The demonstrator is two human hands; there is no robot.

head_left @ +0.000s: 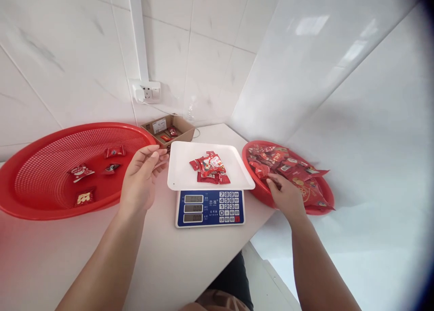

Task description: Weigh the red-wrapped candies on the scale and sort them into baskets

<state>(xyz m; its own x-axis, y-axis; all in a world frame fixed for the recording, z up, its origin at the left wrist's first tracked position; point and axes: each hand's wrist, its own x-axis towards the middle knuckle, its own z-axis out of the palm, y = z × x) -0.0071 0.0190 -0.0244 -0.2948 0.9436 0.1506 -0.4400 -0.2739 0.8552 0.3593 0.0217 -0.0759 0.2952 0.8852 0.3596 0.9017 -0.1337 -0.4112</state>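
Centrally, red packets lie heaped on the scale's white tray, its long axis running left to right. Nearer is the left hand, fingers parted, seemingly empty, just beside the tray; the right hand reaches over the red basin's rim, its grip unclear.

Red packets heaped on the scale

From the scale, left hand at nine o'clock, loosely curled beside a sparsely filled basket; cardboard box at eleven; right hand at three, over a fuller basket's rim; red packets overlap on the pan.
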